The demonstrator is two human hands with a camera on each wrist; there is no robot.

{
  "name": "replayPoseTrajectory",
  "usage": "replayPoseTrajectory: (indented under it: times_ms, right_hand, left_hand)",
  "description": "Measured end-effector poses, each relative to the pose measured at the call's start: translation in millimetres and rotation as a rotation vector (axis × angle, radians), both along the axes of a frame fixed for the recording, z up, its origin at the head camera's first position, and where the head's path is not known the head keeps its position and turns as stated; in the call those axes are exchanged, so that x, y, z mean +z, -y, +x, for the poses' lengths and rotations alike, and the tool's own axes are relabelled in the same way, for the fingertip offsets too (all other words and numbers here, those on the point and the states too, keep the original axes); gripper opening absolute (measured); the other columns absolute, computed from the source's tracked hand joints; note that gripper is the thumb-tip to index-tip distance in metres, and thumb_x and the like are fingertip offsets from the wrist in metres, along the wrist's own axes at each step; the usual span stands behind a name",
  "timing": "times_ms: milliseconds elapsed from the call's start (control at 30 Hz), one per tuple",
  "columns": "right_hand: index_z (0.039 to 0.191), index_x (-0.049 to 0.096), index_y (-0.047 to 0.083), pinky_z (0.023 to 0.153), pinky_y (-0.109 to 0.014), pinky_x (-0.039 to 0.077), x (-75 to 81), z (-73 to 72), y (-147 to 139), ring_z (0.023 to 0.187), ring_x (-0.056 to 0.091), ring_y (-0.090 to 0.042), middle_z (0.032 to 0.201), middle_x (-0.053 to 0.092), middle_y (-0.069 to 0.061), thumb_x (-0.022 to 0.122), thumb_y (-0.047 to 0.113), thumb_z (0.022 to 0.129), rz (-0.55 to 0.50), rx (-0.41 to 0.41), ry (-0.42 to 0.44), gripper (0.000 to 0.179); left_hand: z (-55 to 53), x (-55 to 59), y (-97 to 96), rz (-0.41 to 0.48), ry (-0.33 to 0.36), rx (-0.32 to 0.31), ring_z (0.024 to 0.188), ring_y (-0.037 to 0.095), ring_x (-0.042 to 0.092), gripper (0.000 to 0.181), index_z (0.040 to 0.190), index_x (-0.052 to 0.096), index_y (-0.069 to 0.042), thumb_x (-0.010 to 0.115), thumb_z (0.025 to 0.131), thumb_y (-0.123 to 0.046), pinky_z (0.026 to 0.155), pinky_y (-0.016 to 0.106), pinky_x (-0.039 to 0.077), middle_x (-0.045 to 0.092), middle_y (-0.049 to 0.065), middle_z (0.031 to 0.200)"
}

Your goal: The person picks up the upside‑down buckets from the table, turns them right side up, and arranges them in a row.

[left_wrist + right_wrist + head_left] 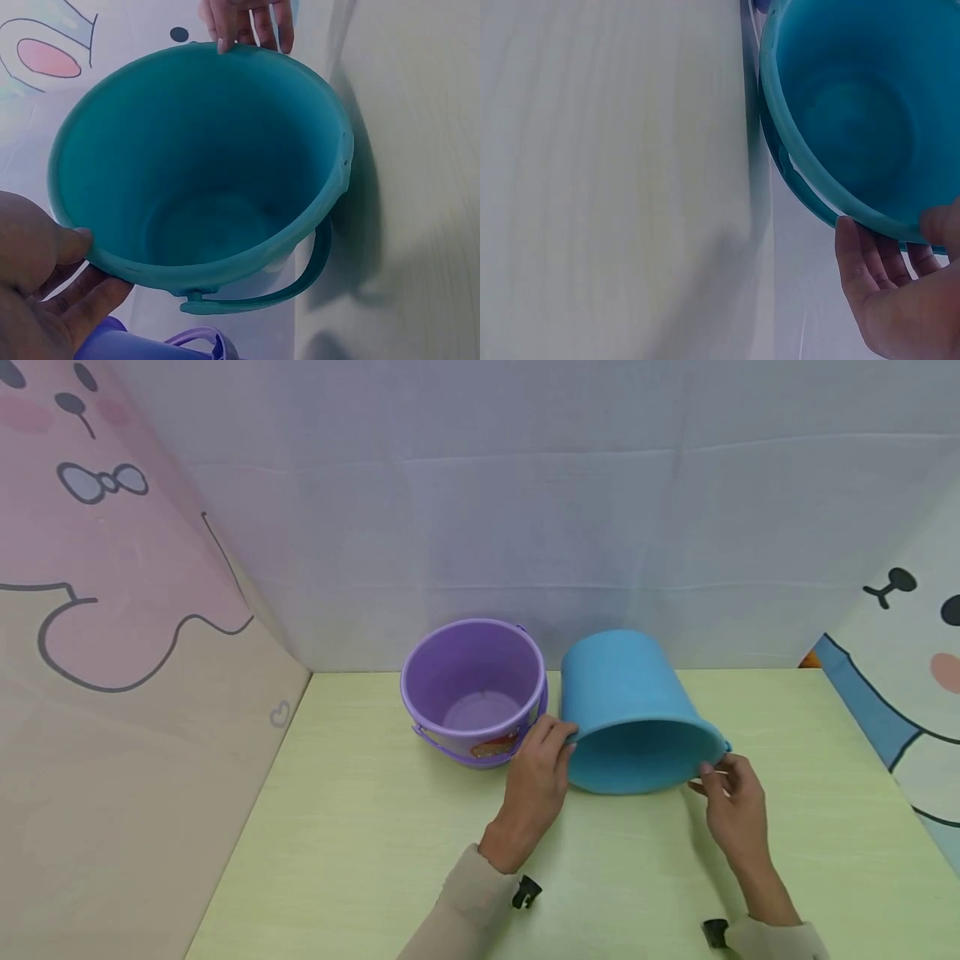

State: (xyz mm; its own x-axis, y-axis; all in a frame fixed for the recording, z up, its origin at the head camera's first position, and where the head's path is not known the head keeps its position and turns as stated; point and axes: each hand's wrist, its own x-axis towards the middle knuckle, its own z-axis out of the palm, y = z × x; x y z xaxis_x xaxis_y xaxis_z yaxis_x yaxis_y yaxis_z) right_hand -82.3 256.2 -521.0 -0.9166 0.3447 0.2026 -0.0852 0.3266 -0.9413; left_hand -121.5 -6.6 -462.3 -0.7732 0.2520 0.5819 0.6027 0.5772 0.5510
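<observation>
A blue bucket (626,681) is tipped so that its mouth faces me in the head view. My left hand (534,781) grips its rim at the left, thumb over the edge and fingers outside. At the right side of the rim, my right hand (735,806) pinches the edge between thumb and fingers. The left wrist view shows the blue bucket's bare inside (210,165) and its handle (300,281) hanging below the rim. Just left of it a purple bucket (472,668) stands upright, its handle down against its front. My left hand overlaps that bucket's lower right side.
Both buckets are on a pale green table (360,843), near a white cloth wall (525,527) at the back. Side panels with cartoon animals (112,543) flank the table. Black clips (527,892) hang by the sleeves.
</observation>
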Motion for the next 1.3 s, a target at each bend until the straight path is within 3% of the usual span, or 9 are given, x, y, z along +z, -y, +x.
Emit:
replayPoseTrajectory:
  times_ms: [233, 400, 567, 1000, 1233, 1300]
  right_hand:
    - [0.128, 0.051, -0.012, 0.08, -0.009, 0.056, 5.1, 1.4, 2.3, 0.093, 0.063, 0.012, 0.107, 0.055, 0.014, 0.05, -0.002, 0.109, -0.001, -0.024, 0.015, 0.021]
    - [0.126, 0.053, 0.003, 0.081, -0.011, 0.057, 2.4, 0.0, 1.6, 0.093, 0.066, 0.009, 0.106, 0.058, 0.013, 0.05, 0.004, 0.111, -0.08, -0.025, 0.069, 0.015]
    - [0.126, 0.053, 0.002, 0.082, -0.013, 0.058, -2.0, -0.6, 0.2, 0.094, 0.069, 0.005, 0.107, 0.06, 0.007, 0.049, 0.005, 0.111, -0.179, -0.003, 0.075, 0.015]
    - [0.121, 0.057, 0.007, 0.082, -0.012, 0.057, 4.7, 0.0, 2.6, 0.09, 0.068, 0.003, 0.106, 0.06, 0.004, 0.05, 0.0, 0.11, -0.182, -0.071, 0.056, 0.015]
    - [0.125, 0.056, 0.006, 0.082, -0.01, 0.056, 8.7, 0.1, 4.3, 0.093, 0.065, 0.005, 0.107, 0.058, 0.007, 0.048, 0.003, 0.111, -0.117, -0.104, 0.068, 0.016]
    - [0.123, 0.057, 0.007, 0.082, -0.01, 0.056, 8.5, 0.1, 4.4, 0.094, 0.066, 0.004, 0.107, 0.059, 0.006, 0.049, 0.003, 0.111, -0.155, -0.1, 0.056, 0.015]
  left_hand:
    - [1.4, 1.5, 0.6, 0.049, 0.045, -0.009, 0.095, 0.023, 0.066, 0.019, 0.117, 0.07, -0.003, 0.071, 0.099, 0.002, 0.079, 0.033, 0.06, 0.063, 0.01, 0.105]
    - [0.9, 1.3, 1.0, 0.067, 0.053, -0.011, 0.094, 0.023, 0.066, 0.018, 0.117, 0.07, -0.002, 0.07, 0.099, 0.001, 0.08, 0.033, 0.059, 0.063, 0.01, 0.105]
    - [0.4, 0.7, 1.4, 0.078, 0.063, -0.012, 0.093, 0.023, 0.065, 0.018, 0.118, 0.07, -0.002, 0.07, 0.1, 0.0, 0.079, 0.031, 0.059, 0.063, 0.01, 0.104]
    - [1.0, 1.8, 2.1, 0.143, 0.129, -0.028, 0.096, 0.023, 0.068, 0.019, 0.118, 0.069, 0.0, 0.069, 0.099, 0.003, 0.077, 0.025, 0.059, 0.063, 0.011, 0.108]
    - [2.7, 3.7, 2.5, 0.185, 0.182, -0.028, 0.099, 0.026, 0.069, 0.022, 0.12, 0.068, 0.001, 0.069, 0.099, 0.004, 0.081, 0.026, 0.061, 0.064, 0.013, 0.11]
    - [2.8, 3.5, 2.7, 0.194, 0.198, -0.029, 0.099, 0.026, 0.069, 0.022, 0.121, 0.068, 0.001, 0.069, 0.099, 0.004, 0.081, 0.026, 0.061, 0.064, 0.013, 0.111]
